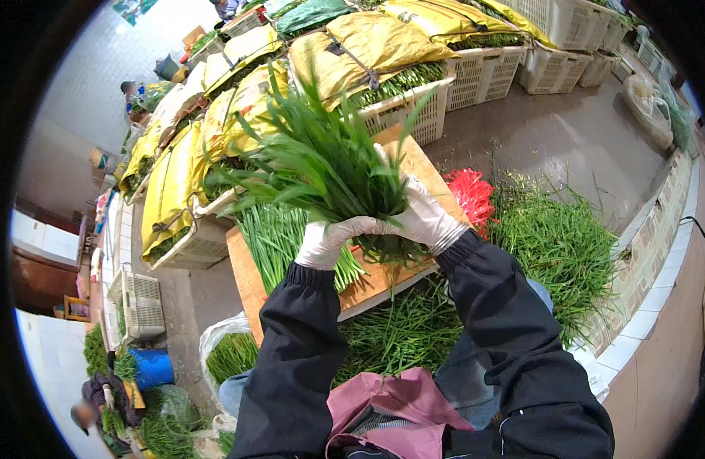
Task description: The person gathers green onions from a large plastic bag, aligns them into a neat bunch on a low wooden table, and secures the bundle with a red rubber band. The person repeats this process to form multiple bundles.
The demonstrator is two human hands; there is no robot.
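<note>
Both hands wear white gloves and grip one large bunch of leafy green stalks, perhaps garlic chives [341, 166], above a wooden board. My left hand [335, 238] closes round the bunch's lower left side. On its right side is my right hand [424, 215], the fingers partly behind the leaves. The leaf tips fan up and to the left, slightly blurred. Under the bunch, the wooden board [246, 287] bears a layer of neatly laid green stalks [278, 241]. A small red item between the hands is mostly hidden.
Plastic crates [407, 112] of greens under yellow sacks [369, 46] stand beyond the board. Red plastic strands [470, 198] and a heap of loose greens [553, 246] lie right. Trimmings [398, 330] lie below the board, near a bag of greens [232, 356]. Another person [103, 396] is at lower left.
</note>
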